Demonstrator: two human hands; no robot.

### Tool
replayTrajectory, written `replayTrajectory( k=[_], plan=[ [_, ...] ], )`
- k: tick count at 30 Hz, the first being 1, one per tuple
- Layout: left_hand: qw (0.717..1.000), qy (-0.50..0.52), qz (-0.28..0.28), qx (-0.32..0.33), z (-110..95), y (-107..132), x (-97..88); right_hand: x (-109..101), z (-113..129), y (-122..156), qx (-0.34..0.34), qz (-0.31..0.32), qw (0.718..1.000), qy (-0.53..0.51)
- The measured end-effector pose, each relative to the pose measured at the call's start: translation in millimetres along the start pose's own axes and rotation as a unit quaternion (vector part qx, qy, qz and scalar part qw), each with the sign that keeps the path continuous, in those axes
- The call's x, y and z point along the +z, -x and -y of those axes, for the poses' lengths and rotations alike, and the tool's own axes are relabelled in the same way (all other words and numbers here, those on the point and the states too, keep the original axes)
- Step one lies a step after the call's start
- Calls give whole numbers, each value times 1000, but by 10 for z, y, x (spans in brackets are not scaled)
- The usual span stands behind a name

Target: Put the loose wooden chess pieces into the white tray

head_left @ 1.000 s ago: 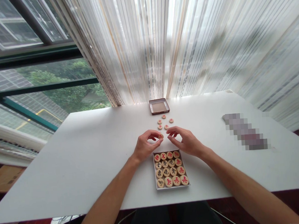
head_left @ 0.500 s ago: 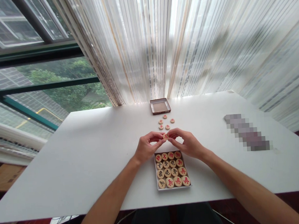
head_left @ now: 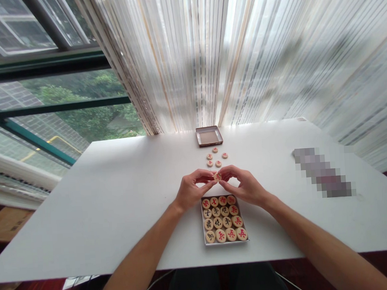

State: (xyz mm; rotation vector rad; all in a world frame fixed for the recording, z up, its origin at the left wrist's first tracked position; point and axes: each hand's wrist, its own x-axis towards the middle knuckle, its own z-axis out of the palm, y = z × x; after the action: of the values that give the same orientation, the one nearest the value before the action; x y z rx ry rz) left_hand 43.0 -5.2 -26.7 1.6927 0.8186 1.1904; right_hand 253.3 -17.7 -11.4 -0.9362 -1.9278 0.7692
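My left hand (head_left: 191, 191) and my right hand (head_left: 243, 185) meet above the white table (head_left: 118, 202), fingertips pinched together on one round wooden chess piece (head_left: 217, 176) with a red mark. Just below the hands lies a shallow box (head_left: 225, 242) filled with several round pieces marked in red and black. Beyond the hands, several loose pieces (head_left: 217, 159) lie on the table. Farther back sits a small brown lid or tray (head_left: 209, 136).
A blurred-out object (head_left: 323, 172) lies on the right side of the table. Sheer striped curtains (head_left: 240, 54) hang behind the table's far edge. A window (head_left: 46, 92) with dark frames is at the left.
One second ago my left hand alone pinched the piece with the right hand beside it; both hands now hold it together, slightly raised.
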Motion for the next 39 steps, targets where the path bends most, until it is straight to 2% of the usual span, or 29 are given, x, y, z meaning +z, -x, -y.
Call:
replayTrajectory(
  k=[6,18,23,29,36,39],
  plan=[
    [1000,3,11,-2,-22,-2,-1,1,-28,4,3,0,1000,2],
    [1000,-16,-11,17,28,-1,-2,3,-20,2,12,1,1000,-29],
    [998,-48,-13,32,22,-6,-17,28,-50,5,22,14,998,-65],
    [996,-73,-29,44,21,-17,-24,22,-54,6,26,23,998,-56],
    [990,-126,-45,45,32,-33,-65,4,-71,13,40,1,996,-77],
    [985,-160,-36,53,30,-37,-102,-5,-70,10,52,-1,994,-97]
  ],
)
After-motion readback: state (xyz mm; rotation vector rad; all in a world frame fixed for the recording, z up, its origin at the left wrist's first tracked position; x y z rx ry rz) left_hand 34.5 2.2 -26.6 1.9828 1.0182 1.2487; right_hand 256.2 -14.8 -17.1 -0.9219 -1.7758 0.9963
